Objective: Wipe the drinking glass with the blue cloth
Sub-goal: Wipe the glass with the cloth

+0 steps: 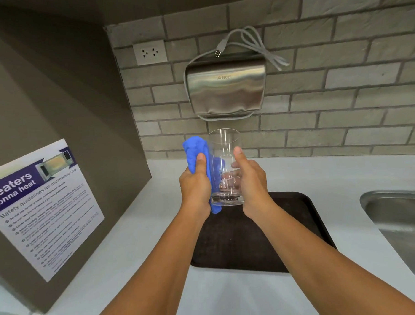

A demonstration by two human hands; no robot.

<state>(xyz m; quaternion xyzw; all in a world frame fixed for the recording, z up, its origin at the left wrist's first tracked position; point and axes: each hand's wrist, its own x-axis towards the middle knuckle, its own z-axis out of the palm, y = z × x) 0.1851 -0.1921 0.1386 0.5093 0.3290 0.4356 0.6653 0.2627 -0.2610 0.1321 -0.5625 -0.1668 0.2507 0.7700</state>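
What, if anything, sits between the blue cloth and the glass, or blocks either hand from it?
Nothing visible does. The left hand presses the blue cloth straight against the side of the drinking glass, and the right hand grips its other side directly. The glass is held upright in the air above the dark tray.

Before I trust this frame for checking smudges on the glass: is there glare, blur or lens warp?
Head view: the drinking glass shows thin bright vertical streaks of reflection, so smudges are hard to judge; the blue cloth and both hands, left hand and right hand, are fairly sharp; the wide lens tilts the brick wall; the lower left corner is blurred.
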